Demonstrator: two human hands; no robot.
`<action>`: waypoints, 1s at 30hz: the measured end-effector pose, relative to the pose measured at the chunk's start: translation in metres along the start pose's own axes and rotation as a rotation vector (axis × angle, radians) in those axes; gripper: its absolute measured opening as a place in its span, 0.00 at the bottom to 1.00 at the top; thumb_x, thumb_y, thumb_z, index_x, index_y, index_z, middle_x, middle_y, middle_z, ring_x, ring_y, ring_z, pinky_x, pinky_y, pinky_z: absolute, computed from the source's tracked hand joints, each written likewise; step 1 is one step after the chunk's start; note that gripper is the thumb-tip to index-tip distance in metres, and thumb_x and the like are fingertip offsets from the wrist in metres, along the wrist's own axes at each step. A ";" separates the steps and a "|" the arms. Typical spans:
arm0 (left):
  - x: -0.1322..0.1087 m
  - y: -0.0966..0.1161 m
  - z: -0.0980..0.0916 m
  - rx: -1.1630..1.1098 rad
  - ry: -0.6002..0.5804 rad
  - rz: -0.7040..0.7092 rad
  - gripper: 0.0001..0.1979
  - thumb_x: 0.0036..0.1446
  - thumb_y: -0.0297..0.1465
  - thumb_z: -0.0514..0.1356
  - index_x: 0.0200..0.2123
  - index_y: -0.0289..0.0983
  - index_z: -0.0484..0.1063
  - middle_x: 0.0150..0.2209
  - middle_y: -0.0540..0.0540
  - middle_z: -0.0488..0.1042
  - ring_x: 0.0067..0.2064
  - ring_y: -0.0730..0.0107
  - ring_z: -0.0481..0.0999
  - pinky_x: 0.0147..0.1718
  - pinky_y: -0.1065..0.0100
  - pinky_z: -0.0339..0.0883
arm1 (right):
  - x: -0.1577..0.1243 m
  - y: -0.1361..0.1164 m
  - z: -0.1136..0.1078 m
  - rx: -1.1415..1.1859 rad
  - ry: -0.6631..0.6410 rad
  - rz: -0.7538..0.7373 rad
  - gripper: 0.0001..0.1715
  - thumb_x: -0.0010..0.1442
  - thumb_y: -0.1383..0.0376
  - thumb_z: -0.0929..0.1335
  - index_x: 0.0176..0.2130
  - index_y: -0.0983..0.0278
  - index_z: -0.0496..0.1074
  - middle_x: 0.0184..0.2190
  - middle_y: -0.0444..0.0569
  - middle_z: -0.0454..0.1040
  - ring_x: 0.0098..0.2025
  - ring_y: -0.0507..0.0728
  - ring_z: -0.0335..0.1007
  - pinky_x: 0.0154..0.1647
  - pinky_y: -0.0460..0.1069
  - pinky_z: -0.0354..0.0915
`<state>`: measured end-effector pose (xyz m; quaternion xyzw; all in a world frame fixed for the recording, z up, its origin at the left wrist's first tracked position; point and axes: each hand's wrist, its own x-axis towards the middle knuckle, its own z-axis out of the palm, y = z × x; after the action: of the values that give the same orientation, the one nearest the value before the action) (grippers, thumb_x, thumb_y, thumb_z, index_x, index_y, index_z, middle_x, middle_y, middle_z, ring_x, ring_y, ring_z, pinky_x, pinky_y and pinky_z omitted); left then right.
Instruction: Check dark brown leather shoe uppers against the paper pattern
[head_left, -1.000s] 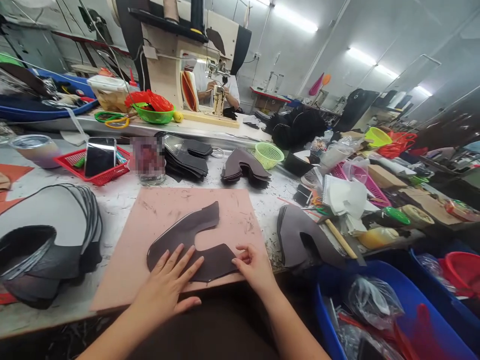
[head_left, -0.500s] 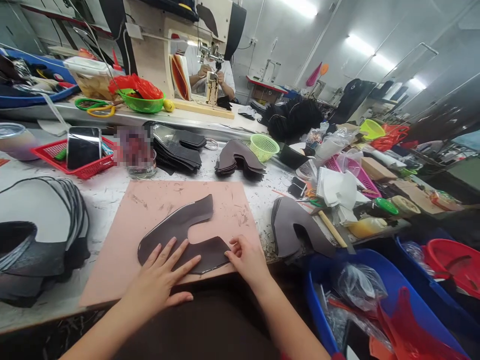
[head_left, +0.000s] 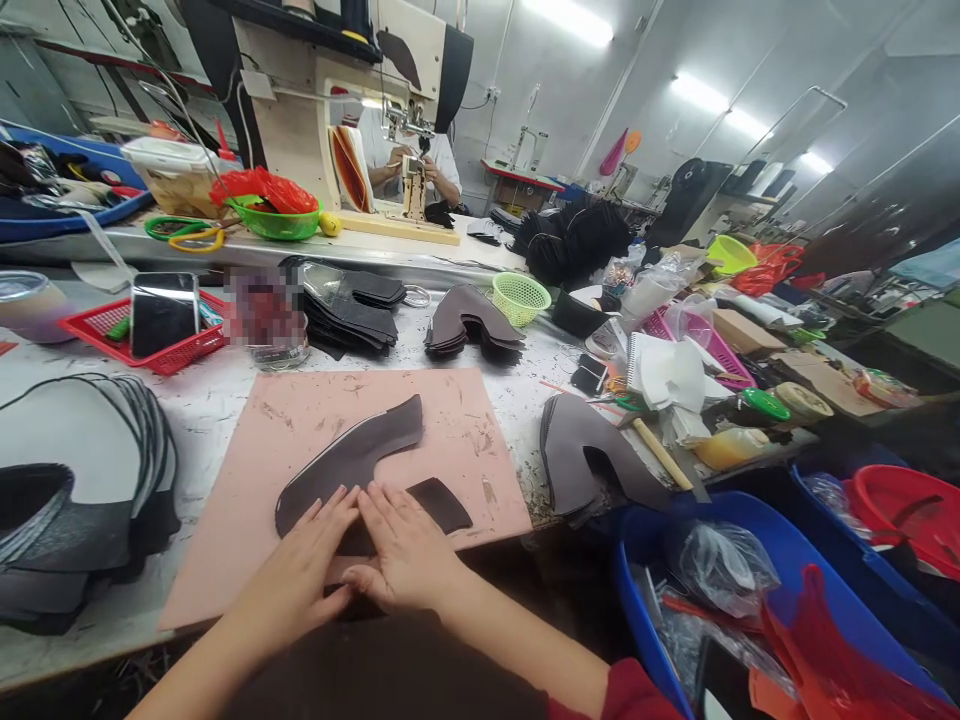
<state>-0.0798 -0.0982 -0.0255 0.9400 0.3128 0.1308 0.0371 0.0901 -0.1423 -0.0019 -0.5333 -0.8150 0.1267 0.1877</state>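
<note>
Left hand [head_left: 306,558] and right hand [head_left: 407,548], fingers extended, grasping nothing, lie on the dark-grey curved flat piece [head_left: 349,452] near the pink rectangular board [head_left: 459,425]'s near edge; work on it seems unfinished.

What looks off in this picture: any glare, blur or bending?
All in the head view: lamps glare white; the phone catches a pale reflection; the scene leans and stretches at right; a blocky patch partly covers the glass; left hand and right hand look fairly sharp.
</note>
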 end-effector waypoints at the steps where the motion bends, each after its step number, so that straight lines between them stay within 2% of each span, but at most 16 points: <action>1: -0.001 -0.002 0.000 -0.009 0.005 -0.005 0.29 0.50 0.37 0.51 0.56 0.33 0.55 0.56 0.39 0.59 0.58 0.59 0.56 0.54 0.58 0.53 | -0.002 0.002 0.000 -0.009 -0.004 0.026 0.41 0.56 0.48 0.58 0.59 0.71 0.49 0.59 0.57 0.51 0.61 0.60 0.41 0.60 0.55 0.44; 6: -0.002 -0.003 -0.007 -0.012 -0.010 -0.011 0.26 0.53 0.44 0.51 0.53 0.38 0.59 0.56 0.42 0.60 0.57 0.59 0.58 0.52 0.57 0.56 | -0.019 0.019 -0.012 -0.024 -0.011 0.148 0.36 0.56 0.49 0.59 0.59 0.61 0.50 0.60 0.53 0.48 0.61 0.60 0.41 0.59 0.58 0.45; 10: 0.003 -0.002 -0.018 -0.014 -0.040 -0.025 0.22 0.54 0.44 0.50 0.50 0.40 0.64 0.54 0.45 0.63 0.55 0.61 0.62 0.49 0.59 0.61 | -0.029 0.026 -0.021 -0.016 -0.053 0.265 0.37 0.56 0.50 0.59 0.59 0.63 0.49 0.61 0.57 0.46 0.61 0.64 0.41 0.58 0.61 0.46; 13: 0.013 -0.005 -0.025 -0.025 -0.027 -0.097 0.18 0.56 0.43 0.48 0.43 0.41 0.69 0.50 0.45 0.69 0.51 0.62 0.67 0.46 0.62 0.64 | -0.025 0.024 -0.029 -0.017 -0.048 0.302 0.36 0.55 0.50 0.60 0.58 0.64 0.52 0.59 0.58 0.49 0.60 0.67 0.44 0.56 0.65 0.46; 16: 0.025 -0.014 -0.024 0.017 0.028 -0.199 0.20 0.57 0.42 0.46 0.45 0.39 0.69 0.50 0.42 0.69 0.50 0.61 0.68 0.46 0.61 0.63 | -0.002 0.024 -0.037 -0.049 0.016 0.267 0.31 0.57 0.52 0.59 0.56 0.64 0.57 0.58 0.59 0.54 0.59 0.66 0.48 0.56 0.65 0.45; 18: 0.028 -0.020 -0.019 0.048 0.040 -0.223 0.24 0.55 0.44 0.47 0.50 0.37 0.64 0.53 0.39 0.64 0.53 0.58 0.64 0.49 0.58 0.60 | 0.025 0.029 -0.041 -0.062 0.031 0.150 0.26 0.59 0.56 0.58 0.54 0.64 0.59 0.58 0.57 0.55 0.59 0.63 0.48 0.57 0.62 0.45; 21: 0.025 -0.021 -0.014 0.020 -0.031 -0.210 0.35 0.49 0.50 0.51 0.57 0.38 0.54 0.58 0.39 0.56 0.58 0.56 0.56 0.53 0.55 0.53 | 0.072 0.040 -0.041 -0.083 -0.042 -0.035 0.24 0.59 0.60 0.59 0.54 0.64 0.59 0.57 0.55 0.57 0.58 0.59 0.50 0.58 0.58 0.46; 24: 0.017 -0.017 -0.016 -0.037 -0.077 -0.207 0.47 0.40 0.54 0.56 0.60 0.41 0.41 0.61 0.38 0.48 0.60 0.52 0.50 0.54 0.54 0.52 | 0.109 0.044 -0.041 -0.125 -0.127 -0.118 0.27 0.56 0.60 0.62 0.54 0.67 0.58 0.51 0.57 0.65 0.53 0.61 0.59 0.53 0.56 0.54; 26: 0.009 -0.023 -0.024 -0.031 -0.013 -0.223 0.48 0.42 0.52 0.57 0.60 0.42 0.37 0.61 0.38 0.45 0.60 0.52 0.49 0.53 0.54 0.54 | 0.120 0.042 -0.046 -0.164 -0.160 -0.126 0.28 0.53 0.60 0.65 0.52 0.68 0.62 0.43 0.58 0.72 0.45 0.62 0.66 0.46 0.55 0.59; 27: 0.004 -0.032 -0.031 -0.003 0.052 -0.252 0.45 0.45 0.49 0.56 0.60 0.42 0.36 0.62 0.38 0.45 0.60 0.52 0.49 0.52 0.54 0.54 | 0.122 0.042 -0.050 -0.172 -0.185 -0.120 0.25 0.52 0.60 0.66 0.48 0.68 0.66 0.38 0.56 0.74 0.41 0.62 0.68 0.42 0.54 0.61; 30: -0.022 -0.075 -0.063 0.140 0.283 -0.420 0.34 0.55 0.42 0.50 0.60 0.44 0.38 0.62 0.42 0.46 0.61 0.54 0.47 0.53 0.53 0.52 | 0.117 0.049 -0.072 -0.042 -0.278 -0.088 0.07 0.50 0.64 0.67 0.32 0.63 0.73 0.28 0.48 0.74 0.32 0.57 0.69 0.33 0.49 0.62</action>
<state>-0.1572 -0.0519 0.0188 0.8272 0.5113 0.2285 -0.0458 0.1196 -0.0155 0.0625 -0.4781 -0.8583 0.1739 0.0673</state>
